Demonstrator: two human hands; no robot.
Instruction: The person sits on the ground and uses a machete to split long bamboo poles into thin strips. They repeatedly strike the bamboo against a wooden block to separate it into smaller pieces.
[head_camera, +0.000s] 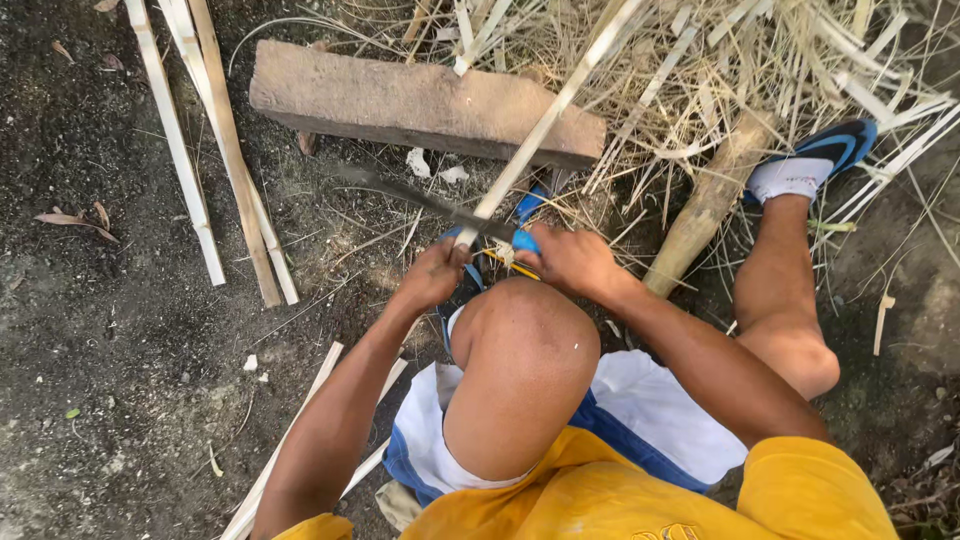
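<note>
Bamboo strip (545, 122) runs up from between both hands.

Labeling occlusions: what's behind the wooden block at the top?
Behind the wooden block lies a heap of pale dry shavings and split strips. A long strip crosses its right end. The ground beneath the heap is covered.

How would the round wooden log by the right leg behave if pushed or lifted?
The log looks thick and solid, so it is probably heavy for its length and stiff. Being round, it might roll sideways if nudged, though the dry straw around its upper end would likely check that.
</note>
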